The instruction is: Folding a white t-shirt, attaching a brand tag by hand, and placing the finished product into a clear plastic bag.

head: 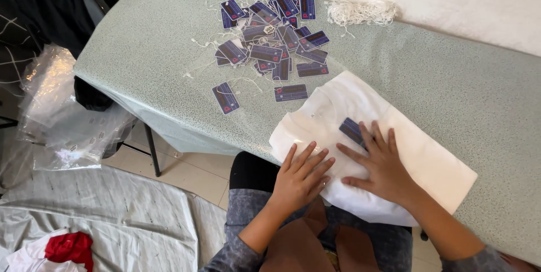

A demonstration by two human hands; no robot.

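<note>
Plastic bags (67, 120): clear and crumpled, at the left edge of the frame, off the table.
Tag pile (270, 41): purple hang tags with loose strings, upper centre on the green table (451, 80).
Left hand (301, 179): mine, fingers spread, flat on the white folded shirt (406, 148), gripping nothing.
Right hand (380, 167): also flat, fingertips touching one purple tag (352, 130).
Risk: the shirt overhangs the near table edge; I judge a hard press could slide it off or crease it.
</note>
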